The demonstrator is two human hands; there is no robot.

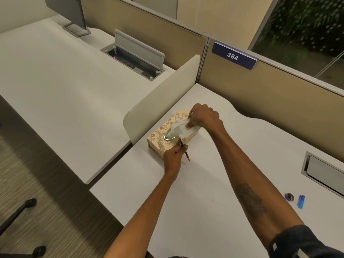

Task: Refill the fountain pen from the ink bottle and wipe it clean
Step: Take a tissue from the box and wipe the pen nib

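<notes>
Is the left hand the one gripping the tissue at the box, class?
No: the right hand pinches the tissue sticking out of the tissue box, while the left hand grips the pen beside it.

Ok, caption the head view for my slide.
Right hand pinches a tissue at the box; left hand holds the pen.

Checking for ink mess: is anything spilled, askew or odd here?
Nothing stands out: no ink shows on the desk. The left hand holds the pen; the right hand pinches a tissue at its box.
</notes>
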